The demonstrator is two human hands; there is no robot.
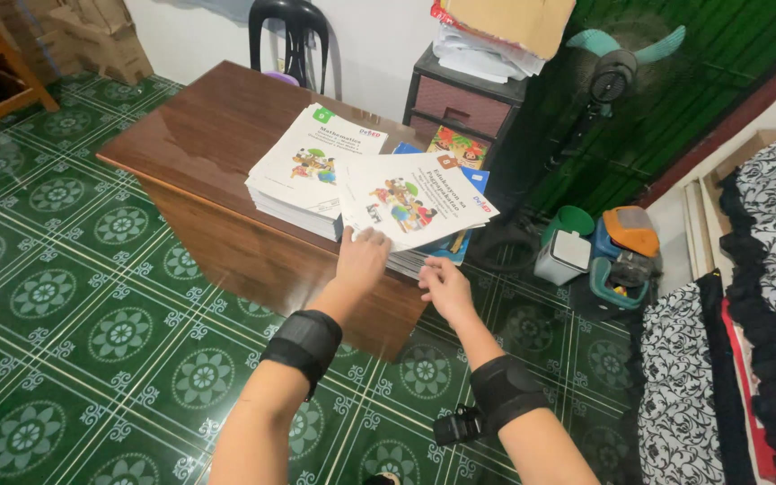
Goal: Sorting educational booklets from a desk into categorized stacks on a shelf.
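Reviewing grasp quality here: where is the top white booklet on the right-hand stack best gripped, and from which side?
Probably its near edge, from the person's side: the white booklet lies askew, that edge jutting past the stack. The left hand already touches it; the right hand is at the stack's edge.

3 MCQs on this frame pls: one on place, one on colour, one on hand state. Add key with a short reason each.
1. Where do the booklet stacks lie?
A. on the floor tiles
B. on the brown wooden table
C. on the black chair

2. What colour are the wrist bands?
A. black
B. white
C. orange

3. What is the left hand doing?
A. hanging free away from the table
B. clenched round a pen
C. fingers on the near edge of the top white booklet

Key: 1 B, the stacks sit at the table's near right corner. 2 A, both forearms wear black bands. 3 C, its fingers meet the booklet's edge, while the right hand sits at the lower stack edge.
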